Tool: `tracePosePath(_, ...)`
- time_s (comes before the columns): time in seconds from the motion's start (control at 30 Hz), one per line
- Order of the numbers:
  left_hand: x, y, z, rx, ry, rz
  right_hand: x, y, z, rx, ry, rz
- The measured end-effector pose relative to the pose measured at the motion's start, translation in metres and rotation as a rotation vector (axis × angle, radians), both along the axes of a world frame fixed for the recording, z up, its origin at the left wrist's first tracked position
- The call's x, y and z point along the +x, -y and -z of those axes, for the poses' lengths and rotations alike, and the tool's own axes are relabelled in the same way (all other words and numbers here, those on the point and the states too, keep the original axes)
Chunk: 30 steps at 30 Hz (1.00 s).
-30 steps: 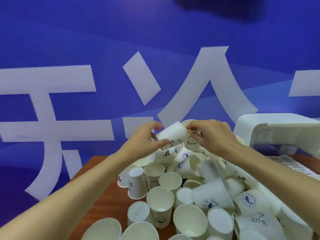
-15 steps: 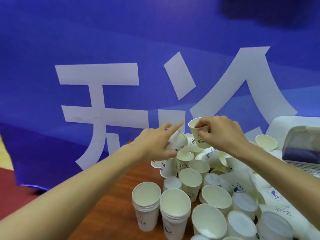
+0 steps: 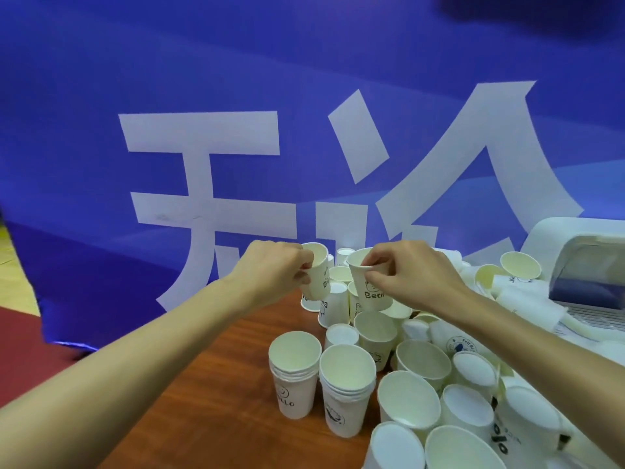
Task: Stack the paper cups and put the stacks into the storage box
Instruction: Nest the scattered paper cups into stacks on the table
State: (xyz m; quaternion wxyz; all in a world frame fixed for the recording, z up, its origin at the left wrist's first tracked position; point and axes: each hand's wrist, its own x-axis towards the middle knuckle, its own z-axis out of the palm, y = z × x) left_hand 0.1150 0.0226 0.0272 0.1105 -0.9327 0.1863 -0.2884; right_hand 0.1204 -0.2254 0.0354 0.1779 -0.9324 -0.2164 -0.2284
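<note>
We observe both hands raised above the far part of a wooden table (image 3: 209, 394), each holding one white paper cup upright, mouth up. The left hand (image 3: 274, 274) has its fingers closed round the side of the left cup (image 3: 319, 275), gripping it near mid-height. The right hand (image 3: 411, 270) pinches the rim of the right cup (image 3: 368, 289), thumb and fingertips clamped on its near edge; this cup bears a printed bear face and the word "Bear". The two held cups stand side by side, close but not touching, clear of the table. Below and to the right we note a crowded heap of loose cups (image 3: 439, 374), some upright, some tipped or inverted, covering the right portion of the table. Two nested stacks stand upright at the near left edge of that heap: the left stack (image 3: 294, 377) and, just beside it, the right stack (image 3: 346, 390), each showing several rims. The white storage box (image 3: 575, 265) sits at the far right edge, cups piled against its near side; whether it holds any cups we cannot tell. A blue banner (image 3: 169, 79) with large white characters hangs behind the table.
</note>
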Motion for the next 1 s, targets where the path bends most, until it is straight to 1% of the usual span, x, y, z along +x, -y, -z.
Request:
tracePosePath(0.1,-0.018,-0.008,-0.010,-0.017,-0.012,-0.021,-0.013,-0.002,-0.003,0.026,0.009,-0.051)
tracePosePath(0.23,-0.051,-0.017,-0.019,-0.060,-0.072,0.021,-0.039,-0.010,-0.007,0.048,0.036,-0.102)
tracePosePath(0.43,-0.091,-0.018,-0.020,0.066,-0.098,0.071,-0.072,-0.017,-0.001,0.012,0.042,-0.105)
tracePosePath(0.67,-0.098,-0.011,-0.006,0.116,-0.198,0.077,-0.088,-0.018,0.015,-0.049,-0.020,-0.102)
tracePosePath(0.87,-0.098,-0.012,0.007,0.139,-0.301,0.083,-0.099,-0.012,0.021,-0.063,-0.008,-0.106)
tracePosePath(1.0,-0.094,-0.008,0.018,0.148,-0.354,0.125,-0.107,-0.008,0.022,-0.059,0.020,-0.109)
